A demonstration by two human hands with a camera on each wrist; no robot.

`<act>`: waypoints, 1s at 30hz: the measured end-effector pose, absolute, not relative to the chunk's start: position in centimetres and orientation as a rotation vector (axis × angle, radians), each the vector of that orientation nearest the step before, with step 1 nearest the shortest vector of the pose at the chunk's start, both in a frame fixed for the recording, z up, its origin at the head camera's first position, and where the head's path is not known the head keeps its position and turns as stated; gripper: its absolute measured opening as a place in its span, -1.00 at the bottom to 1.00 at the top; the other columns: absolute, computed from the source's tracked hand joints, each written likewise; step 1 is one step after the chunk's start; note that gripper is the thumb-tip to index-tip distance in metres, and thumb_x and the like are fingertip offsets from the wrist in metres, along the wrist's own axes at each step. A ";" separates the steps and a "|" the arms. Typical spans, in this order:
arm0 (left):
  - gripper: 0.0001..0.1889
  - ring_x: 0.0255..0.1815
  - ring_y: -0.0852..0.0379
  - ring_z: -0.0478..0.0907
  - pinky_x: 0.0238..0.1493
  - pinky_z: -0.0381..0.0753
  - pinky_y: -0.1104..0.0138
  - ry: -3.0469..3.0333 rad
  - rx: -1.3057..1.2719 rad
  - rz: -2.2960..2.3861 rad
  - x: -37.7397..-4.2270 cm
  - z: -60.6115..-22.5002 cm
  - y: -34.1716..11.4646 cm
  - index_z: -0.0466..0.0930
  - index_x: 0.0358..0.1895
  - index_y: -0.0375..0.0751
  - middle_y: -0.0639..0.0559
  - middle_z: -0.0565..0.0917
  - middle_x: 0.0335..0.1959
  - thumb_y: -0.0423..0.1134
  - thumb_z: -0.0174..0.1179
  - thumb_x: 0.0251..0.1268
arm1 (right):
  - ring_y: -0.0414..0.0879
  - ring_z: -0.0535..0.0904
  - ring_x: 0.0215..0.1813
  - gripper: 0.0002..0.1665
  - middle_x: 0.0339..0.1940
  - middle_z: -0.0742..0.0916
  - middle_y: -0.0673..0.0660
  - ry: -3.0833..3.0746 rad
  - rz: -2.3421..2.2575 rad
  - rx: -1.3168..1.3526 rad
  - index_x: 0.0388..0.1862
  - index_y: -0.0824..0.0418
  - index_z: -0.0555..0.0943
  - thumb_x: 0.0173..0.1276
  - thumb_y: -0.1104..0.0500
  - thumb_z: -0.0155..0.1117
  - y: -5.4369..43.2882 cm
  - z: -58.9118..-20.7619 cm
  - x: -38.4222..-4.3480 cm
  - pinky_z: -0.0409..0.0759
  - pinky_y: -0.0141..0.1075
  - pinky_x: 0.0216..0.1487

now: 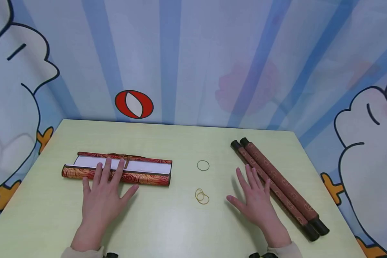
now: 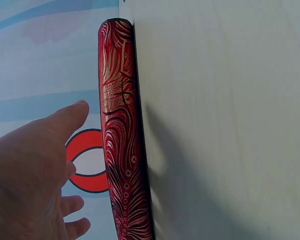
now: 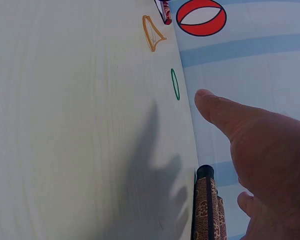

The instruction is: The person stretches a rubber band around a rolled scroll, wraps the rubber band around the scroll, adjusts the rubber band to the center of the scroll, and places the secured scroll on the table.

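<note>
- The red scroll (image 1: 148,178) lies in the left half of the table (image 1: 167,229), nearer to the left edge than to the right one. It is partly unrolled: a white strip shows between the thick roll and the thin rod, and a thin brown cord (image 1: 126,163) crosses it.
- The left hand (image 1: 102,200) is over this scroll, fingers straight and spread, pinching nothing. Whether the fingertips touch it, I cannot tell.
- If these fingers press unevenly, I think the roll could turn and the sheet could become skewed or creased; the loose cord could also be caught inside.
- Between the hands lie a green band (image 1: 203,170) and, closer to the near edge, yellow bands (image 1: 201,196), which overlap; their number is not clear. A sleeve or a careless sweep could drag them away.
- The right hand (image 1: 256,206) is also spread and holds nothing, just beside two brown rolls (image 1: 282,183), which lie slanting along the right edge. Contact is not clear.
- Because the rolls are round, a sideways push could perhaps send them rolling toward that edge.
</note>
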State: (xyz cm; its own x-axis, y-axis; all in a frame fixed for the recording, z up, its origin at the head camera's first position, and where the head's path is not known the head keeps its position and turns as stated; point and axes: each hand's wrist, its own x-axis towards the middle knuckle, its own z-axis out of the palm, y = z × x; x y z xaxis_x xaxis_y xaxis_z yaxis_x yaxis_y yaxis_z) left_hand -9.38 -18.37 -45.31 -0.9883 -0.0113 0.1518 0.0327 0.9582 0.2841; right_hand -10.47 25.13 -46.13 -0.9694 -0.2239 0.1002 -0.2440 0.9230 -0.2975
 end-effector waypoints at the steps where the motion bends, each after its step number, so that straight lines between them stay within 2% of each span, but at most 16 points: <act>1: 0.00 0.70 -0.50 -0.06 0.50 -0.13 -0.60 -2.956 -0.017 -0.435 -9.3 -45.3 -18.3 0.10 0.74 -0.01 -0.37 0.00 0.74 0.35 0.28 0.39 | 0.40 -0.07 0.75 0.14 0.77 0.08 0.39 -3.010 0.481 0.370 0.77 0.18 0.14 0.43 -0.20 0.47 25.2 -46.2 -10.4 -0.25 0.65 0.51; 13: -0.02 0.69 -0.50 -0.03 0.51 -0.11 -0.57 -2.927 -0.048 -0.433 -9.2 -45.3 -18.1 0.11 0.74 0.00 -0.36 0.04 0.73 0.33 0.29 0.40 | 0.44 -0.01 0.73 0.11 0.76 0.11 0.40 -2.975 0.481 0.404 0.75 0.19 0.19 0.43 -0.22 0.45 25.1 -46.1 -10.3 -0.19 0.68 0.48; 30: 0.01 0.71 -0.48 -0.07 0.55 -0.16 -0.54 -2.971 -0.063 -0.376 -9.7 -44.7 -18.0 0.08 0.75 -0.01 -0.37 0.03 0.73 0.31 0.31 0.39 | 0.42 -0.02 0.74 0.13 0.76 0.10 0.39 -2.970 0.470 0.464 0.76 0.17 0.17 0.42 -0.25 0.44 24.8 -46.1 -11.1 -0.21 0.67 0.49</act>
